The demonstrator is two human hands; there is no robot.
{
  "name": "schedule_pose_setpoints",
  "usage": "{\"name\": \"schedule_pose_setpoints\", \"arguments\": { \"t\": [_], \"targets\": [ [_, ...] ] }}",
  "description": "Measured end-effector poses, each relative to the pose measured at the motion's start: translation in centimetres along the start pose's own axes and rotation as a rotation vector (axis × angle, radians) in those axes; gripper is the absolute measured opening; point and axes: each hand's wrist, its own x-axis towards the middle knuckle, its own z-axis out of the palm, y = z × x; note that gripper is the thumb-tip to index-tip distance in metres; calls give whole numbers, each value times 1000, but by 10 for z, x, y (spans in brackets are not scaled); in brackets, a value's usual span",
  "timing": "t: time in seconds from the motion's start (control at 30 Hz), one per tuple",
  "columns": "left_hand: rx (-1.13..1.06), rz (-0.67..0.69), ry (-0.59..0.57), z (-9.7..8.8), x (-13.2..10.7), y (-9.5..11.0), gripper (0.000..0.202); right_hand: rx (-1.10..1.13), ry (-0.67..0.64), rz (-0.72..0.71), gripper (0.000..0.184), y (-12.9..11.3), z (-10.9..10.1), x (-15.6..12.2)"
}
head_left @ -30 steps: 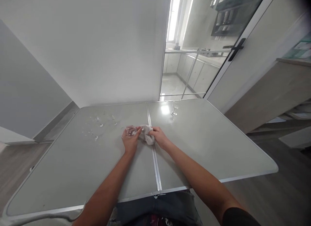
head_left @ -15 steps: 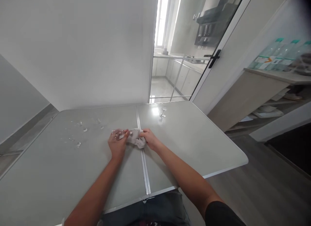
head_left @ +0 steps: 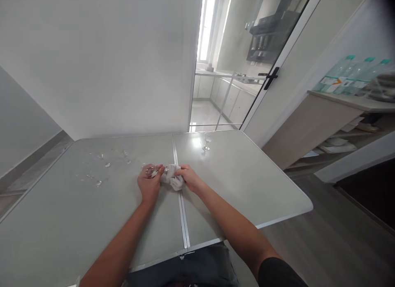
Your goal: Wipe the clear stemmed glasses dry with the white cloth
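Closed around the bowl of a clear stemmed glass (head_left: pixel 150 171) is my left hand (head_left: pixel 148 185), its thumb along the glass near the stem. My right hand (head_left: pixel 189 177) grips a white cloth (head_left: pixel 175 181), which is bunched over the foot end of that glass. The glass is held sideways above the table's middle seam. Part of its stem and its foot are hidden by the cloth.
On the left of the pale table (head_left: pixel 92 221) several clear glasses (head_left: pixel 98 182) lie on their sides. One stemmed glass (head_left: pixel 206 144) stands upright near the back edge. Right of the table, a shelf unit (head_left: pixel 327 122) carries bottles (head_left: pixel 342 75).
The cloth has shifted slightly and bunched differently under my right hand. Both hands keep nearly the same place and the same hold. The view has tilted a little.
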Motion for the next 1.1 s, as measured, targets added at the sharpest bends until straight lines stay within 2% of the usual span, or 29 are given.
{"name": "schedule_pose_setpoints", "arguments": {
  "t": [0.17,0.23,0.3,0.37,0.43,0.53,0.57,0.63,0.67,0.77,0.87,0.97,1.03,1.1],
  "targets": [
    [43,23,-48,-1,-1,3,38,12,49,-15,11,2,2,-1],
    [32,24,-20,-1,-1,4,39,-98,62,-37,12,-1,-1,-3],
    [8,29,28,-1,0,4,41,-256,148,-70,22,-8,-8,-6],
    [21,28,50,0,0,4,40,-450,293,-172,33,-15,-14,-8],
    [61,22,35,0,-1,4,37,-648,351,-351,36,-19,-17,-10],
    [147,61,-20,1,-2,5,32,-900,209,-614,12,-16,-12,-12],
    [169,79,-42,1,-3,5,31,-969,156,-650,17,-13,-9,-12],
    [224,104,-104,-1,-4,5,28,-1131,106,-651,32,-5,-3,-13],
    [248,112,-139,-1,-5,5,27,-1211,107,-633,32,-1,0,-13],
    [277,110,-220,-1,-8,5,27,-1407,149,-583,19,8,7,-13],
    [208,90,-262,2,-11,6,30,-1524,165,-581,15,8,6,-11],
    [132,60,-301,3,-13,7,38,-1516,292,-609,20,-7,-14,-9],
    [126,3,-350,0,-14,6,34,-1430,509,-635,25,-26,-45,-9],
    [165,-38,-435,-4,-15,5,26,-1318,788,-653,28,-49,-89,-9]
  ]
}}
